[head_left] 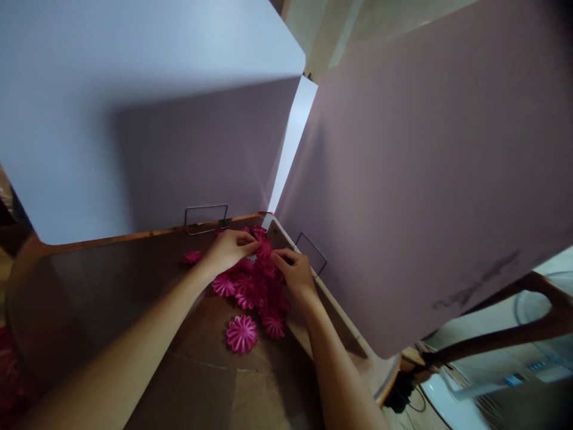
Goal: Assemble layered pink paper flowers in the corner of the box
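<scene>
A heap of pink pleated flowers [244, 283] lies on the brown table [201, 358], near the corner where two pale boards meet. One pink flower [242, 334] lies apart, nearer to me. My left hand [233, 248] is over the upper left of the heap, thumb and fingers pinched at the edge of a pink flower [264, 248]. From the right, my right hand [293, 269] pinches at the same flower's other side. The fingertips of both hands are close together, and the heap's middle is partly hidden by shadow.
A pale board [134, 119] stands at the left and another board [425, 179] at the right. Wire stands [206, 220] rest at their feet. Red material [11, 376] is at the left edge. A dark wooden chair arm [505, 340] and cables are at the lower right.
</scene>
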A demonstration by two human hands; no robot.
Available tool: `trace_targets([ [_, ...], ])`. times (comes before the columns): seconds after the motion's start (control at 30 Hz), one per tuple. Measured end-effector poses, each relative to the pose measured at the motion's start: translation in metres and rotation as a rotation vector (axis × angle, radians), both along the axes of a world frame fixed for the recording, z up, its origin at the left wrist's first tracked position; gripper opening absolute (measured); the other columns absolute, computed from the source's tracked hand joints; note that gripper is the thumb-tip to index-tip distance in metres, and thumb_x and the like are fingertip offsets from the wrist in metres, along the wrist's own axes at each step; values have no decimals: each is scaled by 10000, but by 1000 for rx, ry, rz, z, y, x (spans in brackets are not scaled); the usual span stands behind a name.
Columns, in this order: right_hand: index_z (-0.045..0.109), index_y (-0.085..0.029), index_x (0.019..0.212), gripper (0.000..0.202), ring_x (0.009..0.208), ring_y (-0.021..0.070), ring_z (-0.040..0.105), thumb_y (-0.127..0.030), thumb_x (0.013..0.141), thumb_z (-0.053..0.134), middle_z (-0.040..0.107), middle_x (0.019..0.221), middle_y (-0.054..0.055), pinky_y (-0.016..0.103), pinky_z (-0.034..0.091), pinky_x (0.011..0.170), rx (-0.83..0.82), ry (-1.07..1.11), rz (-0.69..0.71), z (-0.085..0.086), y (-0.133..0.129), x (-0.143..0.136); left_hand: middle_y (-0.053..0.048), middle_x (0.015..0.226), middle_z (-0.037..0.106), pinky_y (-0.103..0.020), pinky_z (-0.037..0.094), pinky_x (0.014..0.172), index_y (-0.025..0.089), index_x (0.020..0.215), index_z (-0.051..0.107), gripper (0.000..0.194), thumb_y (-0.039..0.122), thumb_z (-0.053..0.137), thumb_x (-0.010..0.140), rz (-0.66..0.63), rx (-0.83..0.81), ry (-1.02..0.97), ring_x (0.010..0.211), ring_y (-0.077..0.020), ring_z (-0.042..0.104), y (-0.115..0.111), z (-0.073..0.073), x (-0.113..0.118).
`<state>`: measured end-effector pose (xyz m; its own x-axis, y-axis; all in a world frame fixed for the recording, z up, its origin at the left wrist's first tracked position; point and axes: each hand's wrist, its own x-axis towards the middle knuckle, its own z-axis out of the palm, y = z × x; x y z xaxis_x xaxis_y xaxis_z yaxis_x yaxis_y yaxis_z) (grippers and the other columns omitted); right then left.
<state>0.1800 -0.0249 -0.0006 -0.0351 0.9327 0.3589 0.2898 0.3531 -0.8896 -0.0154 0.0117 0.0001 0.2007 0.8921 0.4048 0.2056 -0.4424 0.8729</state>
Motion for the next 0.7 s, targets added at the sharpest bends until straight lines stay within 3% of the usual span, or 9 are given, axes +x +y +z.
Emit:
trace_targets([
  [0.17, 778, -169, 824, 287, 579, 142, 537, -437, 745, 709, 674, 666, 25, 249, 386, 525, -22, 18, -8, 0, 1, 0, -68, 838, 719, -292, 477, 685, 169, 886, 699, 293, 445, 610, 846, 36, 69, -43, 732, -182, 648, 0, 4, 0],
  [0.3, 785, -171, 838, 310, 567, 146, 542, -455, 736, 715, 681, 654, 27, 257, 391, 522, -31, 44, -18, 0, 1, 0, -51, 889, 711, -300, 475, 770, 198, 913, 682, 224, 407, 619, 863, 54, 167, -44, 808, -174, 645, -6, 10, 1],
  [0.5, 791, -177, 798, 286, 563, 142, 539, -446, 712, 743, 690, 667, 29, 257, 381, 517, -34, 75, -29, 1, -2, -1, 1, 744, 657, -275, 418, 670, 201, 791, 641, 203, 392, 642, 860, 70, 257, 80, 666, -135, 557, -18, 15, 4],
  [0.7, 793, -185, 779, 258, 583, 143, 544, -428, 699, 764, 688, 676, 28, 259, 391, 536, -17, 87, -37, 1, -3, -2, 7, 763, 641, -269, 395, 651, 206, 851, 633, 201, 402, 676, 834, 42, 251, 89, 667, -133, 532, -21, 17, 4],
])
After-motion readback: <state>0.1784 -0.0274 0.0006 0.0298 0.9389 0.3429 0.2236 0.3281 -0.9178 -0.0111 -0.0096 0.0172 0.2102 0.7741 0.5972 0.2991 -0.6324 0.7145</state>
